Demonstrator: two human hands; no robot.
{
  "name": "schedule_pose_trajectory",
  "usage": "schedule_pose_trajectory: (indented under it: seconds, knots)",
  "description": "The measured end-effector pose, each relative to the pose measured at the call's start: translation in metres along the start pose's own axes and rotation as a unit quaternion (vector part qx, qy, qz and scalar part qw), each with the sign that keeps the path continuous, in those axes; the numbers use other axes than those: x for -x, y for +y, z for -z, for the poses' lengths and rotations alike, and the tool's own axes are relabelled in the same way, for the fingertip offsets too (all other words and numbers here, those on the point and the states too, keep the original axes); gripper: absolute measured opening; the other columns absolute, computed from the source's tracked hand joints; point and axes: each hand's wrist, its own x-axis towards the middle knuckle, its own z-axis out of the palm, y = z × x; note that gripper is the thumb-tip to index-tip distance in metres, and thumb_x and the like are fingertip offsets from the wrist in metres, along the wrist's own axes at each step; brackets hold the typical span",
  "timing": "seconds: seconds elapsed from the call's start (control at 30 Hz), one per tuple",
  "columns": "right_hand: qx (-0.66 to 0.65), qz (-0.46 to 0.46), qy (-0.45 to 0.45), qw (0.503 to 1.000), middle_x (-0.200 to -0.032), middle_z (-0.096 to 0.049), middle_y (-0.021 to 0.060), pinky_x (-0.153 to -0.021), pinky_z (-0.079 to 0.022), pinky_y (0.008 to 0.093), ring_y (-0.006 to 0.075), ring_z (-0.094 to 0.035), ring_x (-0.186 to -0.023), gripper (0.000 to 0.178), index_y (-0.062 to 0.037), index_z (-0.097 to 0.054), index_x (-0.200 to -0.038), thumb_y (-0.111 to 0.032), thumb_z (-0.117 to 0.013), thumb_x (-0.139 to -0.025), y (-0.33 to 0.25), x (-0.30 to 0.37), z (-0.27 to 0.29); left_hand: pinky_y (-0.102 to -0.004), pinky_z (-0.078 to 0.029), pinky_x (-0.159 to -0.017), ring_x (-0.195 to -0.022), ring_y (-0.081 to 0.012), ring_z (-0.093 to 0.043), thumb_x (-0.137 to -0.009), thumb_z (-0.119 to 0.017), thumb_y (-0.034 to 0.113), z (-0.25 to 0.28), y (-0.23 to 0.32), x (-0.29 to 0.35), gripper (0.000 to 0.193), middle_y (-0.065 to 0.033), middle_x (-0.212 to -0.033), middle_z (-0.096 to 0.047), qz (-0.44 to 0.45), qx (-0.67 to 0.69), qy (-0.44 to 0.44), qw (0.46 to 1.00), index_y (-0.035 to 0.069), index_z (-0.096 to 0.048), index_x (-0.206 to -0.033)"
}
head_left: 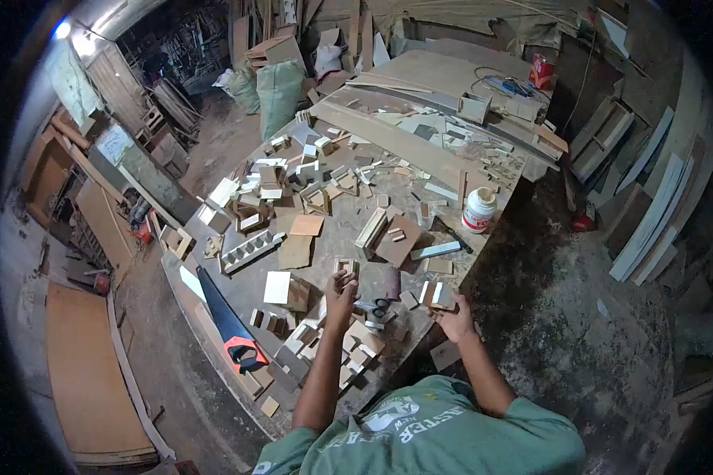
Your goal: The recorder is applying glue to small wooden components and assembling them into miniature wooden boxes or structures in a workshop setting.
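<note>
My left hand (341,294) is closed on a small wooden frame (346,266), a pale hollow rectangle held just above the workbench (273,265). At the bench's near right edge, the fingers of my right hand (456,320) are closed around a small wooden piece (437,294) with a white strip across it. Between the hands lie a pair of scissors (376,307) and a dark brown cylinder (392,283). A pale wooden block (287,290) stands left of my left hand. Beyond my right hand is a white glue bottle (478,210) with a red label.
A handsaw (231,321) with a red and black handle lies along the bench's left edge. Small wood offcuts (313,166) cover much of the top. A long board (396,146) crosses the far side. Planks (650,214) lean at the right; sacks (280,96) stand behind.
</note>
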Motion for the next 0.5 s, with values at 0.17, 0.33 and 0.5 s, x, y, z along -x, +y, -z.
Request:
schedule_pose_trajectory:
  seconds: [0.17, 0.33, 0.5]
  knots:
    - [0.002, -0.005, 0.011, 1.0, -0.118, -0.059, 0.0138, -0.084, -0.051, 0.0436, 0.0287, -0.059, -0.101, 0.061, -0.0044, -0.049, -0.132, -0.044, -0.061, -0.086, -0.014, -0.014, 0.015, -0.0409, -0.047, -0.092, -0.109, -0.0356, -0.056, -0.079, -0.072, 0.013, -0.01, -0.022, -0.084, 0.059, -0.0211, -0.119, -0.057, -0.176, -0.36, 0.054, 0.915, 0.001, -0.046, -0.13]
    - [0.001, 0.01, 0.024, 1.0, -0.115, -0.061, 0.0145, -0.084, -0.051, 0.0432, 0.0292, -0.06, -0.098, 0.06, -0.0029, -0.051, -0.129, -0.046, -0.059, -0.088, -0.033, -0.019, 0.034, -0.0457, -0.047, -0.092, -0.107, -0.045, -0.055, -0.072, -0.076, 0.012, -0.039, -0.02, -0.128, 0.064, -0.0253, -0.114, -0.058, -0.209, -0.503, 0.024, 0.838, 0.001, -0.046, -0.128]
    - [0.005, 0.015, 0.017, 1.0, -0.117, -0.062, 0.0128, -0.085, -0.051, 0.0431, 0.0284, -0.06, -0.101, 0.057, -0.0051, -0.053, -0.128, -0.046, -0.058, -0.089, -0.042, -0.024, 0.037, -0.0468, -0.046, -0.079, -0.096, -0.0442, -0.057, -0.074, -0.072, 0.015, -0.025, -0.023, -0.144, 0.047, -0.0245, -0.103, -0.059, -0.111, -0.527, -0.01, 0.843, 0.002, -0.051, -0.114]
